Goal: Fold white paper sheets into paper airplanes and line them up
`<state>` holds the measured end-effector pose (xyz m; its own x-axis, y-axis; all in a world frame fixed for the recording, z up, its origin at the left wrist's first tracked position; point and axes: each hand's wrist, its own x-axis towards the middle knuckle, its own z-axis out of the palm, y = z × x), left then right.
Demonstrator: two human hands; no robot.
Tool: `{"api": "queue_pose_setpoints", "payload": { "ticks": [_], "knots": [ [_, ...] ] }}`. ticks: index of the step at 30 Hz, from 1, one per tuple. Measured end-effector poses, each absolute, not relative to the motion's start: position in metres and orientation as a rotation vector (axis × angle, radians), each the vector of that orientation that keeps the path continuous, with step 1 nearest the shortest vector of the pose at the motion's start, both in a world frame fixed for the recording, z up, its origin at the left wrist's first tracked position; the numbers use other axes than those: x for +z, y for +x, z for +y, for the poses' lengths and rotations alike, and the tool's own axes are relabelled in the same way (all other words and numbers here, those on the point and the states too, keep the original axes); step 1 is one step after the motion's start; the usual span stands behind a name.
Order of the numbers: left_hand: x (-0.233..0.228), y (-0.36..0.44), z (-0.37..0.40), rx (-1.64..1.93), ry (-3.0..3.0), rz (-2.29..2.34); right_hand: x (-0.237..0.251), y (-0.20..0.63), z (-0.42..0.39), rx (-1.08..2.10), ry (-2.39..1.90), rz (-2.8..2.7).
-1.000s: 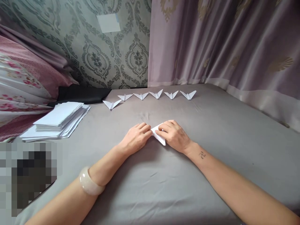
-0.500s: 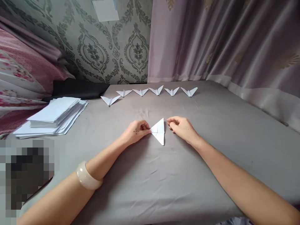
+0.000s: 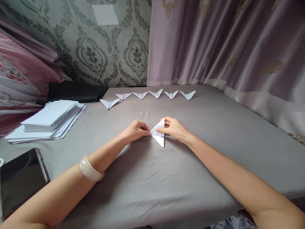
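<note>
A small white folded paper plane (image 3: 160, 140) is between my hands, above the middle of the grey cloth. Its narrow tip points left and its wide edge faces right. My left hand (image 3: 138, 129) pinches the tip between thumb and fingers. From the right, my right hand (image 3: 173, 128) grips the wide end, thumb on the upper face and fingers behind it. Part of the paper is hidden by that thumb. A pale bangle (image 3: 90, 169) circles my left forearm.
Several folded paper planes (image 3: 140, 95) stand in a row towards the back. A stack of white paper (image 3: 51, 114) lies at the left, with a dark phone (image 3: 22, 181) nearer me. Behind the stack is a black cloth (image 3: 76, 91). Curtains (image 3: 190, 41) hang along the right.
My right hand has moved left and closed on the paper's wide end; it was apart from it before. My left hand keeps its pinch on the tip. The view has shifted slightly.
</note>
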<state>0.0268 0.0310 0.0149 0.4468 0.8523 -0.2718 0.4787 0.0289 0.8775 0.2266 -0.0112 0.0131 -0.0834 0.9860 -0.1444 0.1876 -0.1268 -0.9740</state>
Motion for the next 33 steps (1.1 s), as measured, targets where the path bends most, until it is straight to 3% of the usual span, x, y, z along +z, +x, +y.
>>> {"api": "queue_pose_setpoints", "payload": {
  "ticks": [5, 11, 18, 22, 33],
  "knots": [
    [0.012, 0.022, 0.037, 0.372, 1.735, 1.116, -0.001, 0.216, -0.011, 0.982, -1.569, -1.519],
    [0.011, 0.019, 0.039, 0.436, 2.020, 0.974, 0.003, 0.215, -0.015, 0.830, -1.794, -1.550],
    [0.009, 0.014, 0.047, 0.468, 2.115, 0.782, -0.004, 0.220, -0.013, 0.927, -1.591, -1.659],
    [0.009, 0.013, 0.048, 0.476, 2.145, 0.765, -0.004, 0.220, -0.014, 0.849, -1.405, -1.896],
    [0.016, 0.015, 0.044, 0.390, 2.049, 0.936, 0.001, 0.215, -0.021, 0.566, -1.379, -2.109]
  ]
}}
